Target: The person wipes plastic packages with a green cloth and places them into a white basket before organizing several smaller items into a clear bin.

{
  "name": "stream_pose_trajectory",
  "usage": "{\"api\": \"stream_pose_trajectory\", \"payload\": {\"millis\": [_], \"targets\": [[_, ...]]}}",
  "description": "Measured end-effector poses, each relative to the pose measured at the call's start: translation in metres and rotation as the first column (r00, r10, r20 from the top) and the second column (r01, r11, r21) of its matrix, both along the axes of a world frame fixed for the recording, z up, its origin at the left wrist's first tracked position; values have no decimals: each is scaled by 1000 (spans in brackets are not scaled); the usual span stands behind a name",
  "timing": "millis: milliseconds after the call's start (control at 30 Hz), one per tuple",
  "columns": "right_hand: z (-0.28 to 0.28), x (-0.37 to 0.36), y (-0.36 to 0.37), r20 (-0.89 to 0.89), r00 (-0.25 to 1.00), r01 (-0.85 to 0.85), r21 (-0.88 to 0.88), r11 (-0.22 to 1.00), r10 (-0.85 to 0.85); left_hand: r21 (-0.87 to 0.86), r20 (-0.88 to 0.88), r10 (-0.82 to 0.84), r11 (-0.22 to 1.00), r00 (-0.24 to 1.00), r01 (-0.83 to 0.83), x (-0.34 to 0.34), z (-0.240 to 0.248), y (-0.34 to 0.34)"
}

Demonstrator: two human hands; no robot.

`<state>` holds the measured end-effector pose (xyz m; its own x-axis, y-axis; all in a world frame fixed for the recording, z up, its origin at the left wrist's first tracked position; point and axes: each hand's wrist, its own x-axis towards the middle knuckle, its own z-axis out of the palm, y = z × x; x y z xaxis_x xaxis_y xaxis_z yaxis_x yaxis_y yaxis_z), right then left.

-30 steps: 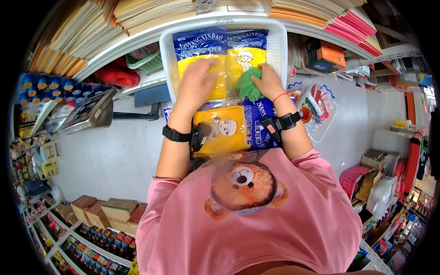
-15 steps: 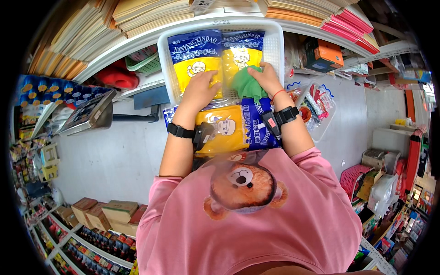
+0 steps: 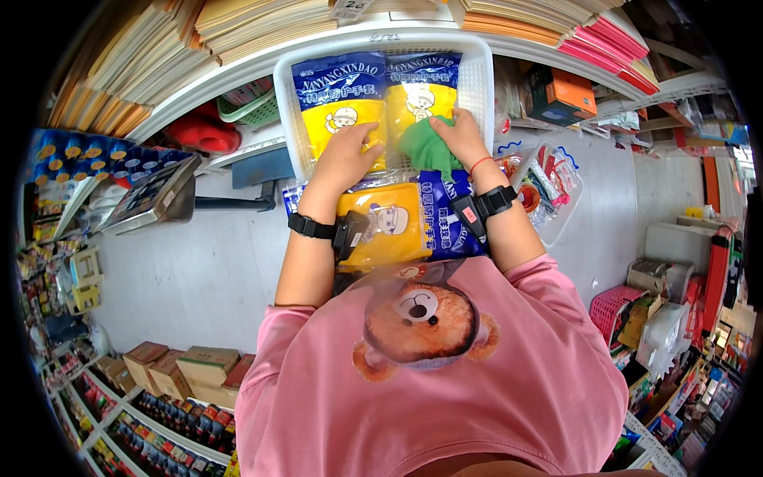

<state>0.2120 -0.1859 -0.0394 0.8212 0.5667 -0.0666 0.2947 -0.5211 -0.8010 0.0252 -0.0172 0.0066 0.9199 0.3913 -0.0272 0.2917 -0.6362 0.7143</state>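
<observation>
My right hand grips a crumpled green cloth, pressed against the lower part of a blue-and-yellow plastic packet. Beside it lies a matching packet, and my left hand rests on its lower edge with the fingers apart, holding nothing. Both packets lie in a white plastic basket with a perforated wall. Another blue-and-yellow packet, turned sideways, lies between my forearms, in front of the basket.
A clear tub of small wrapped goods stands right of the basket. On the left are a scale with a tilted display and a red container. Stacks of envelopes fill the shelf behind. Cardboard boxes sit at lower left.
The green cloth has shifted slightly to the left under my right hand, wiping or sliding over the packet. My left hand has stayed nearly in place.
</observation>
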Motion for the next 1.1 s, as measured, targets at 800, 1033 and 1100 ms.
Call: {"api": "stream_pose_trajectory", "payload": {"millis": [800,1033,1100], "targets": [[-4,0,3,102,995,23,-5,1000,-22,-25,0,-11,1000,1000,11,0,-2,1],[10,6,-5,14,998,54,297,954,-61,-110,7,1,994,1000,0,-3,-1,4],[43,0,-13,-79,997,53,403,913,-23,-190,8,12,982,1000,-10,-7,4,6]]}}
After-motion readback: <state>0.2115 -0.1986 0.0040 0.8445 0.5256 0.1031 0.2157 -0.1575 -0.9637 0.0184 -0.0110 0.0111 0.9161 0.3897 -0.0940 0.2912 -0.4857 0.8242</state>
